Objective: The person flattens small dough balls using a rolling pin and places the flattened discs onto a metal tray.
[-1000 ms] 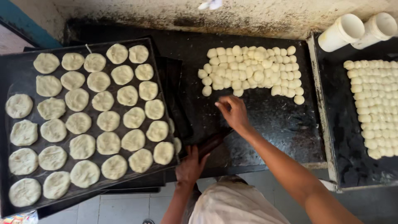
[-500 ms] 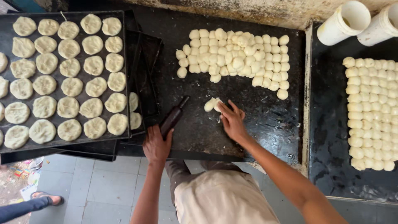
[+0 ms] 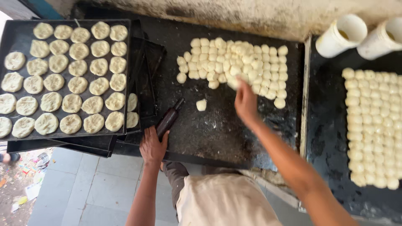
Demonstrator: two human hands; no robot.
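Observation:
My left hand (image 3: 153, 146) grips the near end of a dark rolling pin (image 3: 169, 119) that lies on the black work surface (image 3: 209, 134). My right hand (image 3: 246, 102) reaches into the near edge of a cluster of small dough pieces (image 3: 234, 62), its fingers on them; whether it holds one is hidden. A single dough piece (image 3: 201, 104) lies alone between the rolling pin and my right hand. On the left, a black tray (image 3: 12, 39) carries rows of flattened dough rounds (image 3: 67, 79).
More black trays (image 3: 144, 79) are stacked under the filled one. At the right, another black surface (image 3: 326, 125) holds rows of small dough balls (image 3: 372, 125). Two white plastic cups (image 3: 341, 35) lie at the back right. A grimy wall runs along the back; tiled floor lies below.
My right hand left one dough piece on the surface and moved up to the dough cluster. The left hand stays on the rolling pin. The camera view shifted.

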